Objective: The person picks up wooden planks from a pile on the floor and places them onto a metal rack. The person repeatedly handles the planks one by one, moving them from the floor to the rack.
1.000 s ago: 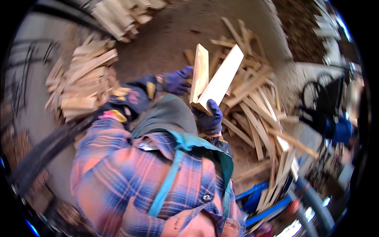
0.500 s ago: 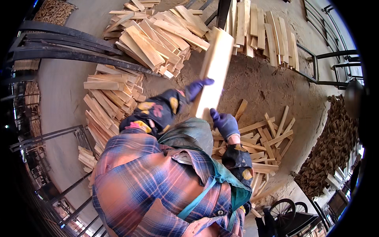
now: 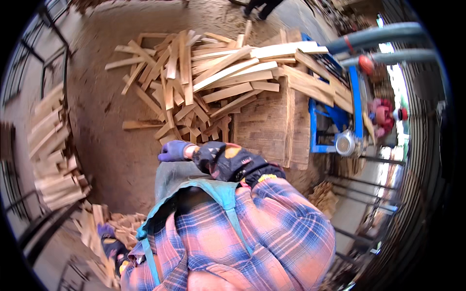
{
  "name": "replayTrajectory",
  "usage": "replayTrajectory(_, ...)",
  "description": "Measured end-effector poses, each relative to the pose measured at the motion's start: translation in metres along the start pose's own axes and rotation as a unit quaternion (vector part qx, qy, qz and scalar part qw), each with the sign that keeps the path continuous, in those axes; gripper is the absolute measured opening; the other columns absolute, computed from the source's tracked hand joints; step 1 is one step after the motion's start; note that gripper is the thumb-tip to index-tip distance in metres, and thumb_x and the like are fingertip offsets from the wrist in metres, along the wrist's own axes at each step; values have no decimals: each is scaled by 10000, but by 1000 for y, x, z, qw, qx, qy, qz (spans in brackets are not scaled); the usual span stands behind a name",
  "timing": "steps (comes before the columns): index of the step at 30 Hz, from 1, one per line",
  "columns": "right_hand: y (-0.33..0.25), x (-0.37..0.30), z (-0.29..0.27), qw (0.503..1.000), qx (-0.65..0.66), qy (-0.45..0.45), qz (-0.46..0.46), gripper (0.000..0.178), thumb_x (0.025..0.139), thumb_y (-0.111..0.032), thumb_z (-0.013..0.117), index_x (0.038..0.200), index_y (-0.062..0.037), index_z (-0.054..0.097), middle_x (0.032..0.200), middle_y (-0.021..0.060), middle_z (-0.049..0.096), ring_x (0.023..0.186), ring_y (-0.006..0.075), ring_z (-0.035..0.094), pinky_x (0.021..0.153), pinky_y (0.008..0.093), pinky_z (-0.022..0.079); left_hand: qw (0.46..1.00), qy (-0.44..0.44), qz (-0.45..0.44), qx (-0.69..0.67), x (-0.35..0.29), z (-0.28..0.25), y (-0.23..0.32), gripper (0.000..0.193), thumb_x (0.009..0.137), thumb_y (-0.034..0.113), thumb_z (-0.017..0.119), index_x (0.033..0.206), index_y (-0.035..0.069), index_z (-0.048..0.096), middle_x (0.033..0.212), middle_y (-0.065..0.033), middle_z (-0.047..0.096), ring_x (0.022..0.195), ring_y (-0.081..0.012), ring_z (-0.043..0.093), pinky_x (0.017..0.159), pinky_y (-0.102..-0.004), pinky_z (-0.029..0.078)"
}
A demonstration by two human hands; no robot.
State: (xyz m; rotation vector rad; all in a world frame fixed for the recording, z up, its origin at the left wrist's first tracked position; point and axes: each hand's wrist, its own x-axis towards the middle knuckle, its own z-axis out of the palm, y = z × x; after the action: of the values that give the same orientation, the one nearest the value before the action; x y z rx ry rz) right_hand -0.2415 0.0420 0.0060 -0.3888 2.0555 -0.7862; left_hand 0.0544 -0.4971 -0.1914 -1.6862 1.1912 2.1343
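Observation:
My right hand (image 3: pixel 172 151), in a purple glove, is in front of my body over the edge of my apron (image 3: pixel 180 173). Its fingers are curled in, and nothing shows in them. Beyond it lies a loose heap of cut wooden planks (image 3: pixel 218 87), apart from the hand. At the lower left, my left hand (image 3: pixel 106 231), also gloved in purple, is beside a pile of planks (image 3: pixel 128 228). Its fingers are small and blurred, so whether it touches or holds a plank cannot be made out.
A wooden board platform (image 3: pixel 264 131) adjoins a blue metal machine frame (image 3: pixel 357 102) on the right, with planks across both. Thick grey hoses (image 3: pixel 383 36) run above. Stacked planks (image 3: pixel 53 150) line the left beside dark metal rails (image 3: pixel 48 228). A person's legs (image 3: pixel 262 7) show at the far edge.
My view has swung to the right, bringing the heap and blue machine ahead. Both hands were on one plank; now they are far apart, and that plank no longer shows between them.

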Motion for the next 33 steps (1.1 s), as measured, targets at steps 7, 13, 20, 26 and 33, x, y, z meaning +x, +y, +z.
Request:
replayTrajectory(7, 219, -93, -39, 569, 796, 196, -68, 381, 890, -440, 530, 1111, -130, 513, 1004, 64, 577, 916, 203, 557, 717, 387, 491, 883, -356, -18, 305, -119, 490, -33, 481, 929, 363, 521, 1341, 126, 451, 1216, -95, 584, 1005, -200, 597, 844, -312, 462)
replayTrajectory(13, 409, -239, -201, 319, 782, 532, -60, 880, 750, -748, 512, 1412, -209, 297, 1503, 99, 262, 1361, 351, 268, 1048, 583, 279, 769, -473, 30, 430, -229, 683, -103, 405, 907, 293, 586, 1234, 55, 560, 1073, -56, 653, 890, -127, 627, 741, -231, 480)
replayTrajectory(20, 542, -265, -280, 345, 759, 523, -176, 541, 833, -485, 629, 1204, -99, 549, 1171, 97, 608, 1037, 282, 588, 861, 444, 491, 746, -483, 148, 434, -265, 795, -178, 326, 919, 195, 583, 1201, 30, 583, 1018, -69, 667, 883, -136, 621, 794, -245, 488)
replayTrajectory(26, 442, -236, -249, 312, 737, 599, -11, 479, 774, -428, 739, 1112, -130, 575, 819, -3, 598, 532, 61, 484, 404, 189, 355, 623, -551, 336, 442, -334, 979, -198, 332, 913, 157, 585, 1204, -1, 560, 1130, -112, 636, 1034, -159, 601, 907, -261, 470)
replayTrajectory(33, 371, -219, -132, 411, 724, 554, 24, 465, 865, -198, 646, 1243, 38, 512, 1134, 126, 611, 1081, 207, 562, 984, 320, 409, 313, -458, 477, 682, -362, 1119, -327, 940, 665, 433, 770, 1420, 123, 302, 1287, -238, 499, 1175, -386, 499, 979, -422, 415)
